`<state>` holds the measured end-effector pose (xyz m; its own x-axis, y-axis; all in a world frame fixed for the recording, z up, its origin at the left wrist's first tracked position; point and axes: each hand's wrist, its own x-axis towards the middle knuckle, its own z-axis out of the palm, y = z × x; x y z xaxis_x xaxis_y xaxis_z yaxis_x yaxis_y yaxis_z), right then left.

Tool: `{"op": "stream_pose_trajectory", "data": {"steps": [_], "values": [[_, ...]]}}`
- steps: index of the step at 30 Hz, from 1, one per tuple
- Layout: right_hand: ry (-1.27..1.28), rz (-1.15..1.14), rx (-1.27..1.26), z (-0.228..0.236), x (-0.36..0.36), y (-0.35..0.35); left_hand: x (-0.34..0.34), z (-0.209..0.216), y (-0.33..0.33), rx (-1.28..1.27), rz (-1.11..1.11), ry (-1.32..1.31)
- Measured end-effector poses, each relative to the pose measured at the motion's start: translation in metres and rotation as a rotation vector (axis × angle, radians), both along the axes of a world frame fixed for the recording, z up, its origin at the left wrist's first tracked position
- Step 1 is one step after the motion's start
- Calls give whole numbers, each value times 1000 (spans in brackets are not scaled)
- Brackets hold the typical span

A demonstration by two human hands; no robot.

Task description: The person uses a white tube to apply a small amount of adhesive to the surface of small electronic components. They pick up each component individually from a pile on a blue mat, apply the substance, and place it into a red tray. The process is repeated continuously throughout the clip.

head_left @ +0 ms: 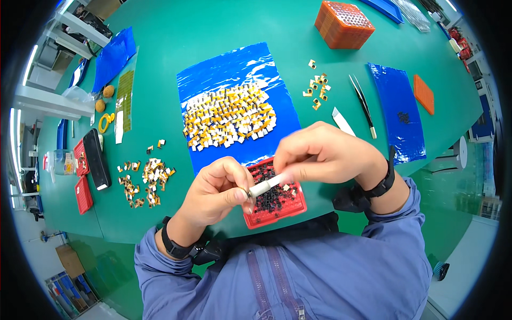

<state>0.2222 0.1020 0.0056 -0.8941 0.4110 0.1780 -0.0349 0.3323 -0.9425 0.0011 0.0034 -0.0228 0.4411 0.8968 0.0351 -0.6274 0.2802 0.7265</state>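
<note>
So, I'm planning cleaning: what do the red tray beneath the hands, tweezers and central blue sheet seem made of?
Red tray: probably satin plastic; uniform colour, raised rim.
Tweezers: likely dark metal; slim, glinting arms.
Blue sheet: probably glossy plastic; creased reflections.

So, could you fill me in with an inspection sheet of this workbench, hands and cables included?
Surface: green table, bearing a shiny blue sheet in the middle.
Job's things: white stick between the hands, above a red tray of small black pieces; many white-and-gold parts spread on the sheet.
Clutter: tweezers to the right, black case to the left, stacked orange trays at the far side.
Hands: left hand pinches around the stick's lower end; right hand grips its upper end.
Cables: nothing seen across the table.
Surroundings: brown box beyond the table, at left.
</note>
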Motion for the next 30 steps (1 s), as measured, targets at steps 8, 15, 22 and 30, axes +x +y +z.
{"op": "stream_pose_trajectory", "data": {"steps": [8, 15, 22, 30], "values": [[-8, 10, 35, 5, 1, -1, 0, 0, -2, 29, 15, 37], [-167, 49, -162, 11, 4, -1, 0, 3, -4, 20, -7, 105], [-129, -27, 79, 10, 12, 12, 1, 9, -7, 136, 12, 278], [-218, -27, 94, 7, 12, 16, -3, 12, -2, 647, 116, 750]]}}
